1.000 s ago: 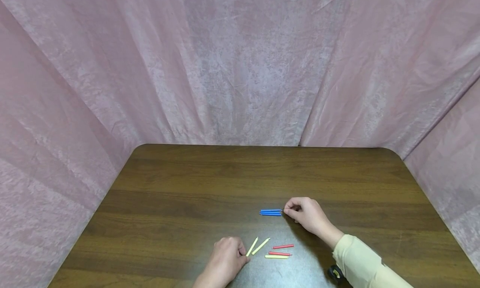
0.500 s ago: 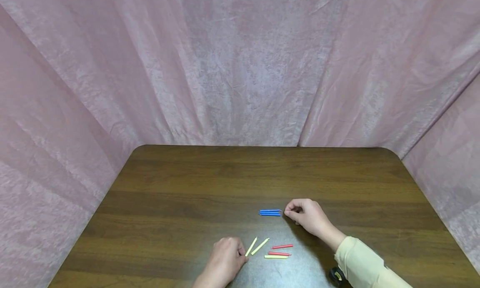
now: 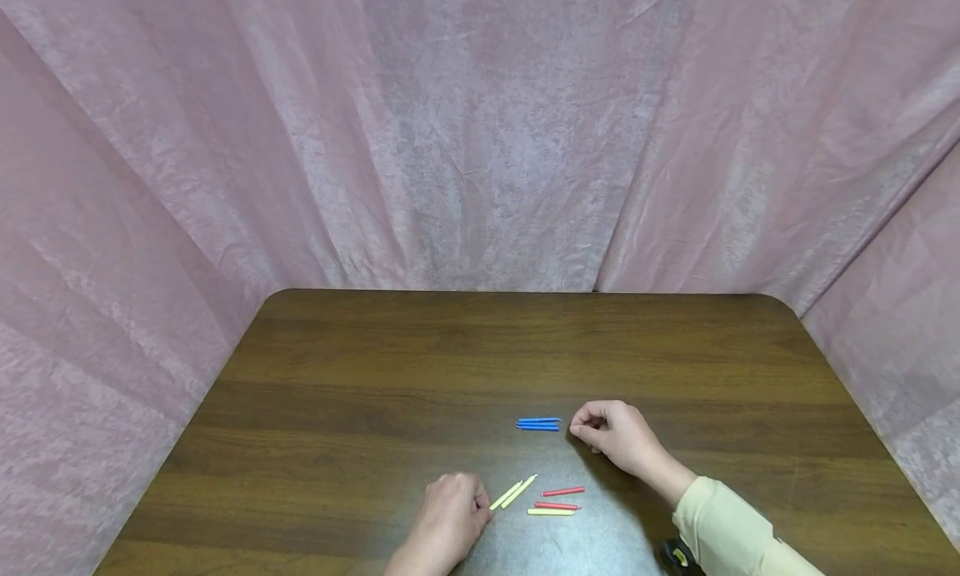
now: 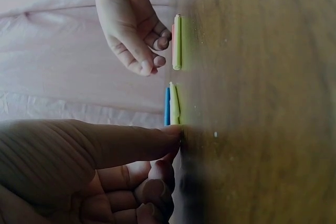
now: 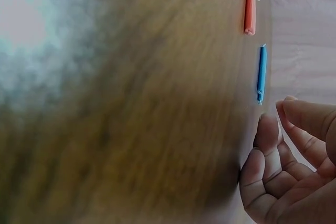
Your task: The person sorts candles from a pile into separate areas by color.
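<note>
My left hand point(image 3: 447, 516) pinches the near end of a slim yellow candle point(image 3: 506, 495) on the table between thumb and fingers. A second yellow candle point(image 3: 521, 491) lies close along its right side, at nearly the same slant. My right hand point(image 3: 621, 436) rests with loosely curled fingers just right of a tight group of blue candles point(image 3: 538, 427), apart from them and holding nothing. In the right wrist view a small gap separates the fingertips from the end of a blue candle point(image 5: 261, 74).
Two red candles point(image 3: 562, 492) and another yellow candle point(image 3: 551, 513) lie between the hands, near the front. A brown wood-grain table point(image 3: 337, 368) carries everything, with pink curtains point(image 3: 480, 142) behind. A black wrist strap point(image 3: 677, 553) shows under the right sleeve.
The pinched yellow candle has turned clockwise, and its far end now lies nearer the second yellow candle. My right hand has drawn slightly away from the blue candles.
</note>
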`<control>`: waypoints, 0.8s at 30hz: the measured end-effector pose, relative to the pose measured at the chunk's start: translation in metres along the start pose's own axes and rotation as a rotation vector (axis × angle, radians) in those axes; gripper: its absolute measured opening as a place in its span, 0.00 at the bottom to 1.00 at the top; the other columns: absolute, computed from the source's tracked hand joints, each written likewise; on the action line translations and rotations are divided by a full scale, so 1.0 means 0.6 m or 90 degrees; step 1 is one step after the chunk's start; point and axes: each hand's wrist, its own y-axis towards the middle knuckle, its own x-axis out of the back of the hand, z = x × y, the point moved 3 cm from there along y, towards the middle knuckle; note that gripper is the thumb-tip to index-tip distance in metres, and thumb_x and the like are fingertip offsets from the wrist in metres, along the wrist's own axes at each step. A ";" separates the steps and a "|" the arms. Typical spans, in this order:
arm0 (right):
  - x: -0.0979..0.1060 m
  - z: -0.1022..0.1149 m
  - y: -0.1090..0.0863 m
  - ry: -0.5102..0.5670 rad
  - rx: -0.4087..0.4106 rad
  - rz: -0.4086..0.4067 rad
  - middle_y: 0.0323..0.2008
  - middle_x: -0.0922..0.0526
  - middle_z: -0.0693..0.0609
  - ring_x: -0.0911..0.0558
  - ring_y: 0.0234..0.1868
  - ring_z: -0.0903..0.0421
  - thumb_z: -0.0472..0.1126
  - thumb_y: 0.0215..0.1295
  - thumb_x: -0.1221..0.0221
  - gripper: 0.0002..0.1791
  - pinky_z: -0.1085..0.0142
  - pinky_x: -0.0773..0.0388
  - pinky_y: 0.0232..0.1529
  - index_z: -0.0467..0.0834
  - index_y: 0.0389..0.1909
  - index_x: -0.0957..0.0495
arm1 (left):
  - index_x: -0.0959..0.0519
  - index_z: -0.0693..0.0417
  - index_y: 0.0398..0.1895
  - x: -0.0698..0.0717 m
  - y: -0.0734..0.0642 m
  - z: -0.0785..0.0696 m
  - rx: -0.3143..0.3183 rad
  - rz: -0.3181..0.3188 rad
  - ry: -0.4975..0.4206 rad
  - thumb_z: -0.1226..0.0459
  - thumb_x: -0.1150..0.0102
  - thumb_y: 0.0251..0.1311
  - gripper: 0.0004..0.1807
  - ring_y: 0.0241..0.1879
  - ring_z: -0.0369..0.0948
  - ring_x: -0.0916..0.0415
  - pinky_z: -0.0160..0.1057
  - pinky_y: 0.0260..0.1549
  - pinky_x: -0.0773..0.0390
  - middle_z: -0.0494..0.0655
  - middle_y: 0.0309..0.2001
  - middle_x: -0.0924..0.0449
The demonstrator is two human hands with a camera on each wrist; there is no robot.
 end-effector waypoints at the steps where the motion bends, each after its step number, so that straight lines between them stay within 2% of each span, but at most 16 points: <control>1: 0.000 0.000 -0.001 0.000 -0.001 0.002 0.19 0.22 0.57 0.25 0.18 0.61 0.34 0.60 0.36 0.04 0.70 0.28 0.23 0.44 0.27 0.18 | 0.21 0.46 0.13 0.000 0.000 0.000 -0.001 -0.001 0.001 0.66 0.26 0.41 0.11 0.21 0.37 0.27 0.38 0.24 0.27 0.34 0.17 0.27; 8: -0.002 0.000 -0.006 -0.002 0.006 0.010 0.19 0.23 0.57 0.25 0.17 0.62 0.34 0.60 0.36 0.04 0.70 0.28 0.23 0.44 0.27 0.18 | 0.20 0.46 0.12 0.001 0.003 -0.002 -0.019 -0.016 0.013 0.68 0.29 0.39 0.10 0.21 0.38 0.26 0.38 0.23 0.27 0.36 0.16 0.25; 24: -0.006 0.010 -0.026 0.011 0.018 0.026 0.21 0.21 0.57 0.26 0.18 0.65 0.34 0.60 0.36 0.03 0.70 0.28 0.22 0.43 0.27 0.18 | 0.21 0.46 0.13 0.009 0.002 0.002 -0.021 -0.035 0.028 0.70 0.31 0.39 0.10 0.22 0.40 0.24 0.40 0.24 0.26 0.36 0.17 0.24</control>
